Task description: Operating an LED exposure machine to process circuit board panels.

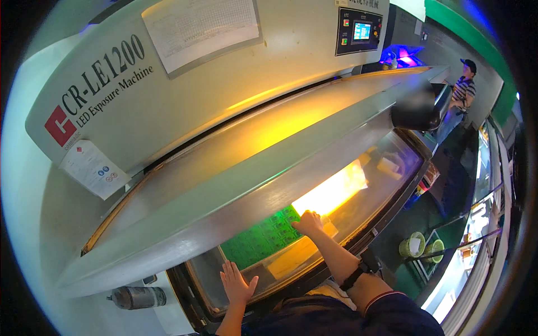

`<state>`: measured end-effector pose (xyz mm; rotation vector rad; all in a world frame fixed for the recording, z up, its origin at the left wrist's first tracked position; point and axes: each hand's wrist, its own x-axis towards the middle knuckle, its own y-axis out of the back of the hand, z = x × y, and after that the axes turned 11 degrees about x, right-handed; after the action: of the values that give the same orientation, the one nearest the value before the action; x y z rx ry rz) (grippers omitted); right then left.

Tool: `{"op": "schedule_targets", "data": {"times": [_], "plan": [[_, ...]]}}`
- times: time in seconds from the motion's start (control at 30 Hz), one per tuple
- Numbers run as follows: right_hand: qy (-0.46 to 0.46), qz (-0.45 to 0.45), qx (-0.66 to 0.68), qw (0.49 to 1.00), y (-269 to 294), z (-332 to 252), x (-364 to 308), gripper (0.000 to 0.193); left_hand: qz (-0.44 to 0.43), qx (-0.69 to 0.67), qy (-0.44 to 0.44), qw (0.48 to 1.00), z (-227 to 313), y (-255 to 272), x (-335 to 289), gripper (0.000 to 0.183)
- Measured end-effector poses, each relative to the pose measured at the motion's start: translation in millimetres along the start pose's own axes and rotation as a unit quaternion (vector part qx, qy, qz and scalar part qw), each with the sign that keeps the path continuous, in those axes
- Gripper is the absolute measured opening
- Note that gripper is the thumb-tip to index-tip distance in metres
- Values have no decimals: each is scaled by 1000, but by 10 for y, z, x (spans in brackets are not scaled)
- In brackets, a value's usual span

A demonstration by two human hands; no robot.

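The green panel (260, 239) lay on the machine's bed (208, 274), its long axis slanting from lower left to upper right. The left hand (237, 285), released, spread its fingers beside the near-left corner; the right hand (308, 224) bent at the right end, its grip impossible to tell. The pale bar (252, 193) hid the far edge; glare (339, 187) washed out the bed beyond.

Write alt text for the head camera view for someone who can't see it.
A person's spread left hand and bent right hand are at the edges of a green panel on the dark-framed tray of a large pale machine. A glowing rectangle lies next to the right hand; another person is at upper right.
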<state>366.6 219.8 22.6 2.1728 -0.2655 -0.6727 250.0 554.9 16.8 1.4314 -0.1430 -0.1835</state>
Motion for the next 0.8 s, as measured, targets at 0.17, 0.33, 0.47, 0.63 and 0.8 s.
{"op": "schedule_targets", "data": {"times": [0.17, 0.33, 0.47, 0.63, 0.8], "plan": [[-47, -3, 27, 999, 34, -1, -83, 51, 10, 15, -25, 1000, -103, -11, -26, 101], [-49, -17, 132, 990, 226, 496, -394, 36, 25, 6, -67, 997, -61, -93, 8, 100], [-97, 92, 234, 963, 235, 1380, -1156, 53, -20, -87, -150, 985, 393, 585, -4, 72], [-62, -151, 415, 895, -12, 1563, -2142, 66, 82, -2, -311, 947, -7, 239, -164, 67], [-60, 113, 561, 818, 15, 2215, -3548, 63, 79, -168, -180, 966, -65, -145, -131, 69]]}}
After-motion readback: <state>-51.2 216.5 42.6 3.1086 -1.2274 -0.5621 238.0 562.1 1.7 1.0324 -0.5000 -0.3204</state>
